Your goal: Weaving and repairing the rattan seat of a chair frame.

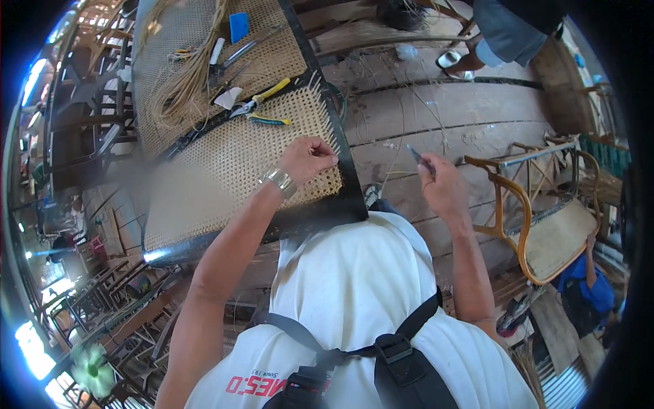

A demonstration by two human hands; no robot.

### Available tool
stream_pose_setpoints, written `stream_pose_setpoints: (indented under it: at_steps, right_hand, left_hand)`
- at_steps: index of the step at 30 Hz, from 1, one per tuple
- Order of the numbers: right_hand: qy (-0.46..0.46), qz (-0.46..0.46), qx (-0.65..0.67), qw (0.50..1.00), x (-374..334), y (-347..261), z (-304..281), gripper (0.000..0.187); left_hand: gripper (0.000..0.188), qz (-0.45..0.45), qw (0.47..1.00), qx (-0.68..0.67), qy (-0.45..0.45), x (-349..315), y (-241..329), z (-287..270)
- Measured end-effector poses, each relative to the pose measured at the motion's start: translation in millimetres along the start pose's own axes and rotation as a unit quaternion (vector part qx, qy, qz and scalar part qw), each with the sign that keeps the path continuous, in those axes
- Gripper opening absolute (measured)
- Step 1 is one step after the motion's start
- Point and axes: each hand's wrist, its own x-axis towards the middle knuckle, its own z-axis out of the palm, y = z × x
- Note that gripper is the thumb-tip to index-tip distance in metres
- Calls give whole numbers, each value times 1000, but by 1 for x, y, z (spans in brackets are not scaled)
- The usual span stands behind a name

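My left hand (pixel 310 158), a metal-band watch on its wrist, rests at the right edge of a woven cane panel (pixel 235 160) set in a black frame. Its thumb and fingers are pinched together; what they hold, if anything, I cannot make out. To the right, away from the panel, my right hand (pixel 444 187) is closed around a small dark tool with a pointed grey tip (pixel 413 153); its exact kind is unclear. Loose cane ends stick out along the panel's right edge. Beyond my left hand lie yellow-and-black handled pliers (pixel 262 102).
A bundle of cane strands (pixel 187 88), a screwdriver (pixel 231 56) and a blue block (pixel 238 27) lie on the far cane. At right stands a wooden chair frame (pixel 521 238). A person's foot (pixel 460 65) is on the plank floor (pixel 449 112). Stacked chairs line the left.
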Motion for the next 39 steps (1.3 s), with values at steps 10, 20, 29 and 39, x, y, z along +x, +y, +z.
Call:
stream_pose_setpoints:
  at_steps: [10, 20, 29, 39]
  right_hand:
    - [-77, 68, 398, 912, 12, -84, 19, 20]
    - [-123, -12, 246, 961, -6, -92, 35, 45]
    - [19, 228, 234, 945, -20, 121, 46, 34]
    - [153, 264, 172, 937, -81, -27, 53, 24]
  left_hand:
    - [37, 76, 981, -155, 92, -39, 31, 53]
    - [31, 15, 785, -577, 224, -75, 41, 21]
    - [22, 179, 378, -864, 280, -5, -51, -179]
    - [25, 235, 587, -767, 113, 75, -65, -230]
